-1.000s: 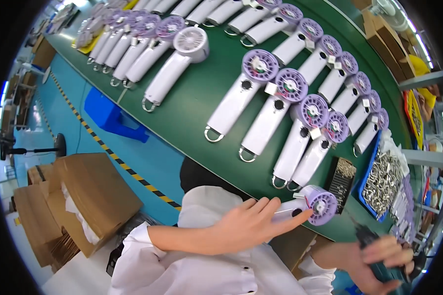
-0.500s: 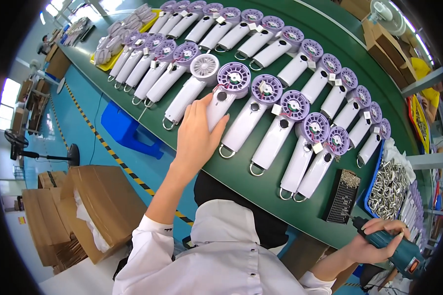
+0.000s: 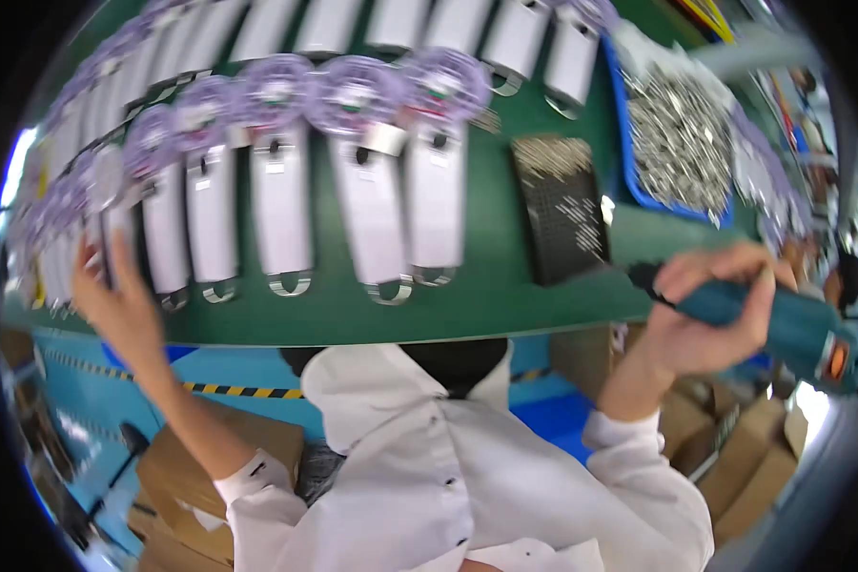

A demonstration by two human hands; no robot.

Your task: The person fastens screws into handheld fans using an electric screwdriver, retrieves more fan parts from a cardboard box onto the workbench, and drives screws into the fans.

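My right hand [image 3: 720,310] is wrapped round a teal electric screwdriver [image 3: 796,334]. The screwdriver's thin bit meets the lower right corner of a black screw tray [image 3: 543,224], which holds several small screws. Far to the left, my left hand [image 3: 119,291] is at the handles of handheld fans, thumb and fingers apart but smeared, so any grip is unclear. Beside it stands a white-handled fan [image 3: 167,229] with a purple head. A paler covered fan head [image 3: 107,176] shows just above this hand. Another open-headed fan [image 3: 357,181] lies nearer the middle, a small white connector on it.
Rows of similar fans lie across the green table [image 3: 496,310]. A blue bin [image 3: 629,143] of shiny metal parts stands right of the screw tray. Cardboard boxes [image 3: 210,448] sit on the floor at the left, near yellow-black floor tape [image 3: 248,391].
The view has swung toward the right side of the table. My left hand has left the open purple fan head; my right hand still holds the screwdriver, its bit now at the tray's lower right corner.
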